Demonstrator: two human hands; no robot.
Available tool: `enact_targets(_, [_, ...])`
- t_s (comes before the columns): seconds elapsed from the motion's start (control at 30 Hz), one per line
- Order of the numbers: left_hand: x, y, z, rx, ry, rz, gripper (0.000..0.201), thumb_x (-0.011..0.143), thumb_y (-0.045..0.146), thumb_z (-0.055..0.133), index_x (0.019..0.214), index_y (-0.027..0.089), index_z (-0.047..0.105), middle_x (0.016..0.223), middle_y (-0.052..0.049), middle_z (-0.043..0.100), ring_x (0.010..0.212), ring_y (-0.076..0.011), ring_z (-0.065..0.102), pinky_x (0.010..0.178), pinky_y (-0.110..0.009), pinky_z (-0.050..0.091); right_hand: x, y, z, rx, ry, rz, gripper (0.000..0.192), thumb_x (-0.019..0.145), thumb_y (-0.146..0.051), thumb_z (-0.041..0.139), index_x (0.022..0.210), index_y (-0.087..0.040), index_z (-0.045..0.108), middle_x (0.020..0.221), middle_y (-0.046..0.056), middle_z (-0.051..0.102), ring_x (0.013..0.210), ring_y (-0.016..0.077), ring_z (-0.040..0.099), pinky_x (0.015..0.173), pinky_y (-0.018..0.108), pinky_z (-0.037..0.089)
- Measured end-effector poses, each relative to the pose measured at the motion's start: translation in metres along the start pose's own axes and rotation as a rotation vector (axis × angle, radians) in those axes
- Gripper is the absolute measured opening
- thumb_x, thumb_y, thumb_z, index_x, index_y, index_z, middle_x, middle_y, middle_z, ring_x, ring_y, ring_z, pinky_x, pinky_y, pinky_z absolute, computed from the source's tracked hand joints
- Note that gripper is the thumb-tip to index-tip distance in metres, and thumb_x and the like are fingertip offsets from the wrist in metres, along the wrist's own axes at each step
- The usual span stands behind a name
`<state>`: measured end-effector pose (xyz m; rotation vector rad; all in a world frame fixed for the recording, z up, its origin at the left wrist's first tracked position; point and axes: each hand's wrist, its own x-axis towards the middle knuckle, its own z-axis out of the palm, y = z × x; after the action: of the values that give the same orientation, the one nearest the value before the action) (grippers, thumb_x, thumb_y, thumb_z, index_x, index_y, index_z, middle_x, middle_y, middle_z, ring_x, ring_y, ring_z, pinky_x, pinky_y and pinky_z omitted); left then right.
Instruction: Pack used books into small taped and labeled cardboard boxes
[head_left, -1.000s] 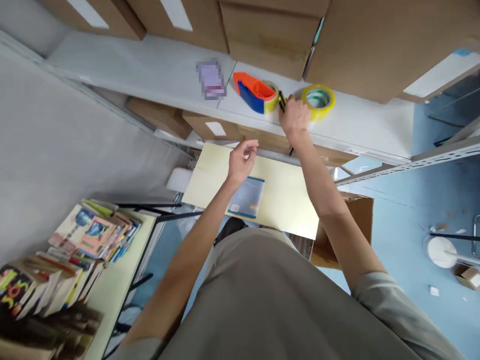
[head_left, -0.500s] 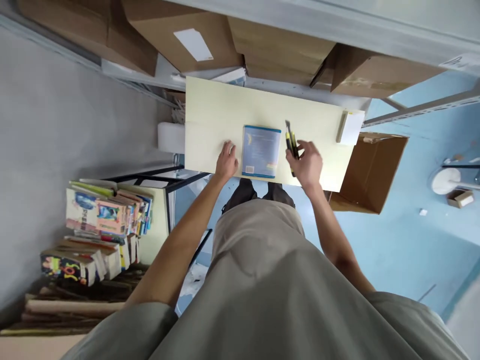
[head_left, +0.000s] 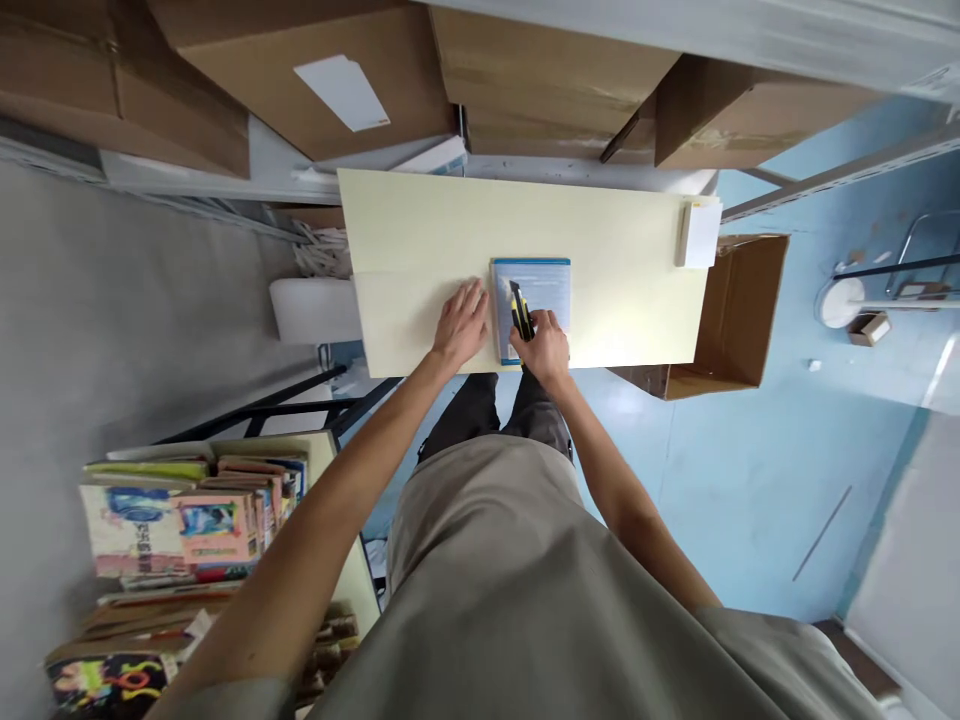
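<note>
A blue book (head_left: pixel 551 277), its cover facing up, lies on the pale yellow table (head_left: pixel 622 290) near the front edge. Over the book, my right hand (head_left: pixel 545 350) is closed around a black and yellow utility knife (head_left: pixel 520 312), whose tip points away from me. Whether the knife touches the cover I cannot tell. My left hand (head_left: pixel 462 322) rests flat on the table just left of the book, fingers stretched out, holding nothing; its fingertips come close to the book's left edge.
Cardboard boxes (head_left: pixel 555 90) line a shelf behind the table. A small white box (head_left: pixel 700 235) sits at the table's right end, with an open cardboard box (head_left: pixel 739 320) below it. Stacked books (head_left: pixel 217 525) stand at lower left, beside a black metal frame (head_left: pixel 277 405).
My right hand has brought the utility knife left, from beside the book to above it. My left hand is flatter and closer to the book. The head view has shifted slightly.
</note>
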<state>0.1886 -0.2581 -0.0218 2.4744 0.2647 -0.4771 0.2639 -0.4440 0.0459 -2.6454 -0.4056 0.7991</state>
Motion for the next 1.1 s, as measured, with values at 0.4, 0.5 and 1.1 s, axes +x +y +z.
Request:
enact_targets(0.4, [0.025,-0.035,-0.026,0.091,-0.026,0.187,0.073,0.101,0.017,0.054,0.174,0.014,0.055,0.189,-0.021,0.042,0.177,-0.0454,0.036,0.138,-0.069,0.044,0.048,-0.042,0.016,-0.282,-0.12,-0.068,0.066,0.117,-0.029,0.038,0.182,-0.018,0.042,0.154,0.022,0.071,0.123,0.0362,0.08,0.105,0.048,0.065])
enact_targets(0.5, [0.028,-0.04,-0.022,0.078,-0.007,0.194,0.071,0.102,0.018,0.056,0.172,0.01,0.057,0.184,-0.025,0.047,0.175,-0.0439,0.041,0.141,-0.065,0.042,0.049,-0.048,0.017,-0.3,-0.13,-0.056,0.068,0.118,-0.029,0.037,0.185,-0.019,0.039,0.154,0.022,0.07,0.122,0.0348,0.079,0.106,0.047,0.064])
enact_targets(1.1, [0.032,-0.055,-0.015,0.086,0.027,0.26,0.069,0.099,0.014,0.057,0.167,0.008,0.059,0.182,-0.024,0.051,0.174,-0.0405,0.043,0.144,-0.062,0.04,0.046,-0.06,0.03,-0.298,-0.14,-0.047,0.067,0.121,-0.03,0.032,0.188,-0.023,0.03,0.159,0.024,0.067,0.122,0.0349,0.079,0.102,0.048,0.065])
